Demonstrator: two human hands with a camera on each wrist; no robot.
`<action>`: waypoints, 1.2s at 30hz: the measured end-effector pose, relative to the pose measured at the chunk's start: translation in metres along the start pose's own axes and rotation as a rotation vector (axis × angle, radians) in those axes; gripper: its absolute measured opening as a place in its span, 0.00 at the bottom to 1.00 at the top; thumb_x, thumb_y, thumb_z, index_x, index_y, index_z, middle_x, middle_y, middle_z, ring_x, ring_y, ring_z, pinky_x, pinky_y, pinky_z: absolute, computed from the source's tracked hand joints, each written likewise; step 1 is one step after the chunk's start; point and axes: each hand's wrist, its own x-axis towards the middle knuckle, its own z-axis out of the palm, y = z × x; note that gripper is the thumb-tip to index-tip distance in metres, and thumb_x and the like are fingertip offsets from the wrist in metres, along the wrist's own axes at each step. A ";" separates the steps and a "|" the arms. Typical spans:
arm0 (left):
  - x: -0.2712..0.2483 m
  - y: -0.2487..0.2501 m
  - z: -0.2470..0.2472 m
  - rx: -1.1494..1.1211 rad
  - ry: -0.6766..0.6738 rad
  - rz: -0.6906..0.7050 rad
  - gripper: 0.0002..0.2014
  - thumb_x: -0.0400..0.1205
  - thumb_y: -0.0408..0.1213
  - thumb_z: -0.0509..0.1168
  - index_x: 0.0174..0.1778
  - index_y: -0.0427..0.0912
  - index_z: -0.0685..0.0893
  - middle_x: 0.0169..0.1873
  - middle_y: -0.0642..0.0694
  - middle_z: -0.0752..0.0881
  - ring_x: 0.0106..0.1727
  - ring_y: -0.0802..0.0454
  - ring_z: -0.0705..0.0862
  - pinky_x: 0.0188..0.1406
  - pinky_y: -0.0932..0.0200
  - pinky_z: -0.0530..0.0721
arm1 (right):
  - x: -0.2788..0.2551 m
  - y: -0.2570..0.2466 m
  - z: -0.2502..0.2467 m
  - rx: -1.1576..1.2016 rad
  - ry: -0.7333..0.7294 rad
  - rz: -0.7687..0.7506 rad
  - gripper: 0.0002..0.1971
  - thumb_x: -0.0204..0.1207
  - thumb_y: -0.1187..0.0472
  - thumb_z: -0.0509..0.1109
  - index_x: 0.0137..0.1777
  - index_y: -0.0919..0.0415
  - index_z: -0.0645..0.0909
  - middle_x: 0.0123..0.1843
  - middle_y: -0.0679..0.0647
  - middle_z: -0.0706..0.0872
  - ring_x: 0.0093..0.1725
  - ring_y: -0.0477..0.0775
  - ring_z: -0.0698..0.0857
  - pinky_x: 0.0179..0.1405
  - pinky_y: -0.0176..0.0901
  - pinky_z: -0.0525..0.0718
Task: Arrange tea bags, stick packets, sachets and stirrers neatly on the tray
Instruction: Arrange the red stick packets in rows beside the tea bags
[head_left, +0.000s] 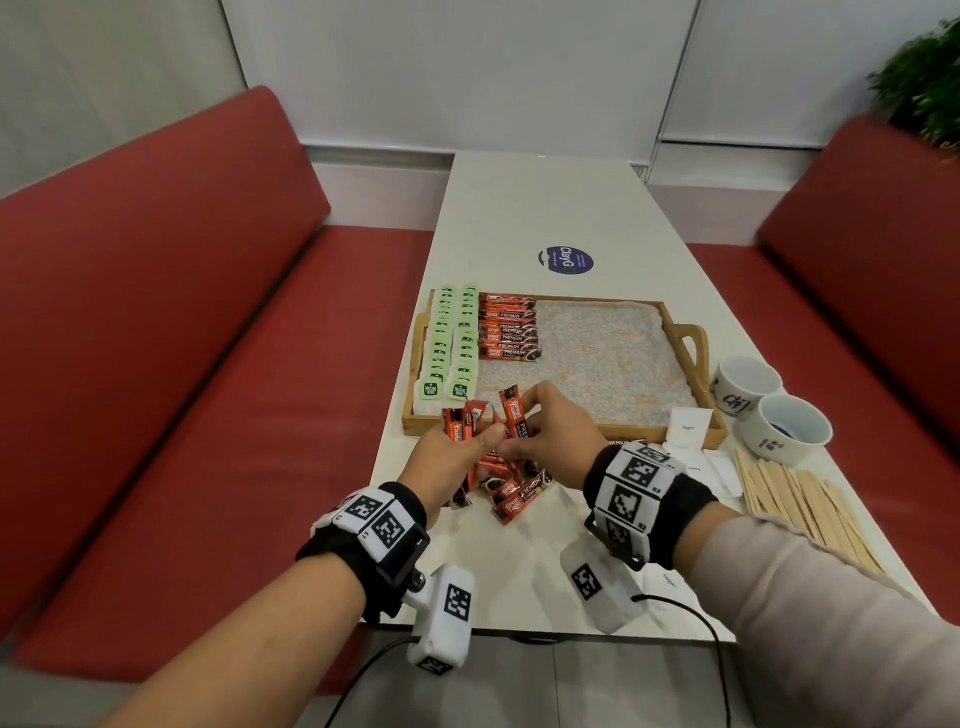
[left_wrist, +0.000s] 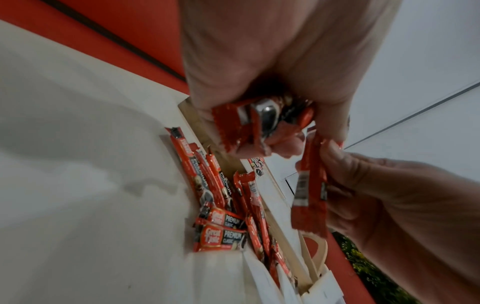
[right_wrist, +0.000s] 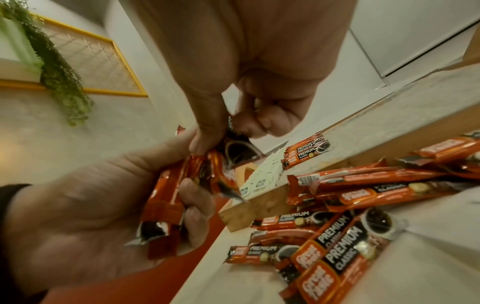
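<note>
Saw red stick packet (head_left: 515, 413) upright just above tray's near edge, pinched in my right hand (head_left: 558, 439). My left hand (head_left: 451, 457) clenched round bunch of stick packets (head_left: 460, 423), touching right. Loose packets (head_left: 511, 491) lay heaped on table (head_left: 519, 208) beneath. Wooden tray (head_left: 693, 358) held two tea-bag columns (head_left: 451, 343) at left, packet row (head_left: 508, 326) just beside. Sugar sachets (head_left: 688, 426), stirrers (head_left: 800, 504), two cups (head_left: 769, 405) sat right.
</note>
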 end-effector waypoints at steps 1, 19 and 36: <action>0.001 0.001 0.000 -0.014 -0.006 -0.009 0.08 0.79 0.41 0.71 0.52 0.46 0.85 0.41 0.43 0.89 0.34 0.51 0.86 0.34 0.57 0.84 | 0.000 -0.001 0.001 0.015 -0.003 0.000 0.23 0.67 0.61 0.81 0.54 0.56 0.70 0.45 0.55 0.89 0.38 0.51 0.88 0.33 0.39 0.83; 0.040 0.038 -0.024 -0.093 -0.029 0.033 0.11 0.82 0.42 0.67 0.58 0.45 0.81 0.33 0.47 0.81 0.28 0.56 0.81 0.22 0.62 0.80 | 0.024 -0.025 -0.012 -0.115 0.001 -0.099 0.08 0.85 0.54 0.59 0.47 0.57 0.70 0.32 0.50 0.77 0.30 0.48 0.73 0.32 0.42 0.72; 0.100 0.051 -0.026 0.060 0.065 0.201 0.09 0.78 0.36 0.72 0.54 0.46 0.83 0.44 0.44 0.89 0.33 0.55 0.83 0.38 0.55 0.85 | 0.078 -0.022 -0.024 0.062 0.084 -0.009 0.03 0.82 0.62 0.65 0.48 0.59 0.75 0.36 0.51 0.83 0.28 0.47 0.77 0.23 0.29 0.74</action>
